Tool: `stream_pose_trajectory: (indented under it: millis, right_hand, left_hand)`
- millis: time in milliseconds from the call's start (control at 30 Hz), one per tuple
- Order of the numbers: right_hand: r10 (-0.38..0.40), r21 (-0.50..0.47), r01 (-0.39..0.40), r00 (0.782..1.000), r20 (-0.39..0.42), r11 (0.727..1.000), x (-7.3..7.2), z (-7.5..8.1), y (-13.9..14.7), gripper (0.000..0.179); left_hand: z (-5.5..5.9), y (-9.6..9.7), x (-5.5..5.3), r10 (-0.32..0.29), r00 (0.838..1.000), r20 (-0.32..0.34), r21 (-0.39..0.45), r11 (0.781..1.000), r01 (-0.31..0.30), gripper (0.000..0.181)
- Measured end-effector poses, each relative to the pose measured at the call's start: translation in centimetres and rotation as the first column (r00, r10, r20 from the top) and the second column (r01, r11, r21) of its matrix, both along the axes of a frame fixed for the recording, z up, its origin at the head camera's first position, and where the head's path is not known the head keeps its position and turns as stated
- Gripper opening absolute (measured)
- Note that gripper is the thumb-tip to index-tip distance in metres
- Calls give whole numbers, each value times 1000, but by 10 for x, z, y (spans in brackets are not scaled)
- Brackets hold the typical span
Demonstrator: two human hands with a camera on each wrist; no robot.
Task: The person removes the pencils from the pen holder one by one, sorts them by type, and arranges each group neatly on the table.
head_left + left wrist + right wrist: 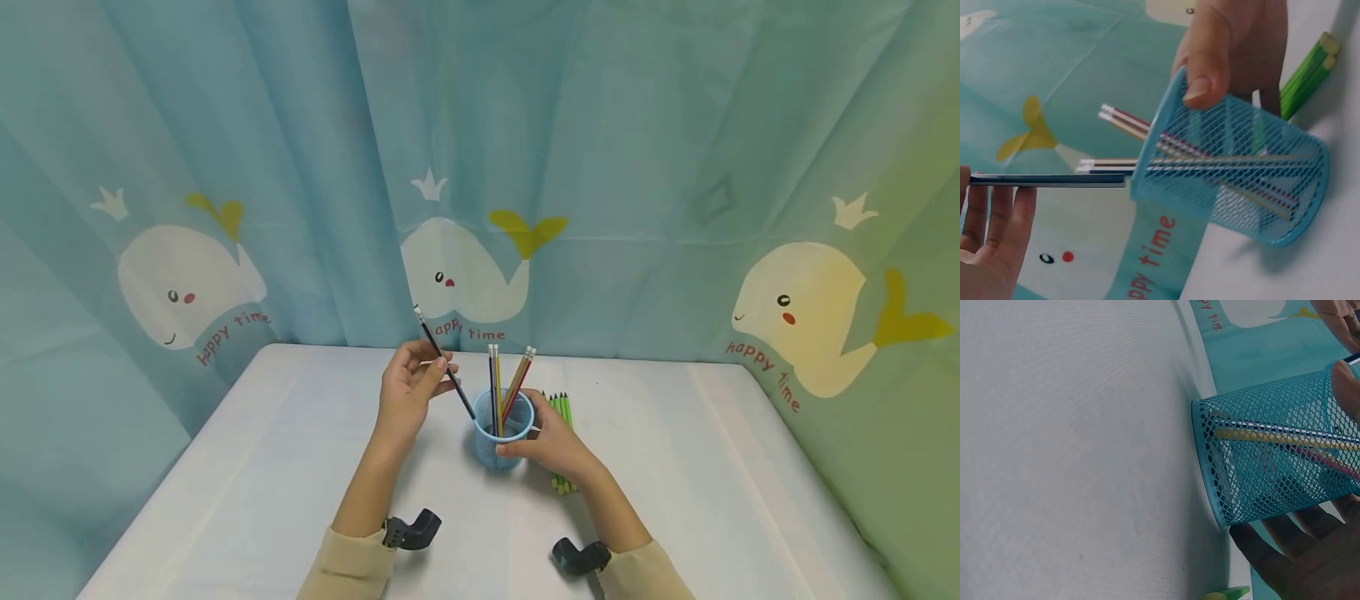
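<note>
A blue mesh pencil cup point(500, 450) stands upright on the table with several pencils point(1129, 122) leaning inside it. My right hand point(551, 442) grips the cup from the right, thumb point(1207, 78) near the rim and fingers around the far side. Between thumb and fingers, my left hand point(408, 392) pinches a dark pencil point(444, 360) on the cup's left. That pencil slants, eraser end up, and its lower end is right at the cup's rim in the head view.
Several green pencils point(562, 407) lie side by side on the white table point(247, 492), just right of the cup and partly hidden by my right hand. A blue curtain point(637, 167) with printed whales hangs behind the table's back edge.
</note>
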State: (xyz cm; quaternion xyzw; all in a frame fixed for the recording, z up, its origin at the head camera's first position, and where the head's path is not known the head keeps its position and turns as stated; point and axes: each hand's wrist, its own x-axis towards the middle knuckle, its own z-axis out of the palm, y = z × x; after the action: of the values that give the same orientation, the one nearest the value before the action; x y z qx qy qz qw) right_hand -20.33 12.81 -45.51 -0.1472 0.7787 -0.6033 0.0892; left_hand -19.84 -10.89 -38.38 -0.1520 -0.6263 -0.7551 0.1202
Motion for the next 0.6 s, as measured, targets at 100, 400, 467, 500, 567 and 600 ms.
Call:
stream_pose_trajectory:
  millis: [100,400,467,500,567,600]
  right_hand:
    - [7,4,-7,1000,-2,1000,0,0,0,84]
    - [23,-9,-23,1000,-3,1000,0,0,1,85]
    - [26,-13,-26,1000,-3,1000,0,0,1,85]
    - [28,-16,-28,1000,-3,999,0,0,1,84]
    - [29,-18,-29,1000,-2,999,0,0,1,84]
    - [29,-17,-29,1000,-1,999,0,0,1,84]
  left_hand:
    - [2,-6,0,6,1000,25,2,1000,-6,21]
    - [-1,-23,-6,40,990,133,-107,994,-26,27]
    - [-1,-26,-7,42,986,159,-150,989,-17,27]
    - [-2,-27,-8,42,984,173,-165,986,-13,28]
    - [-3,-29,-9,40,980,197,-183,983,-3,29]
    - [-4,-30,-9,41,977,208,-191,982,0,30]
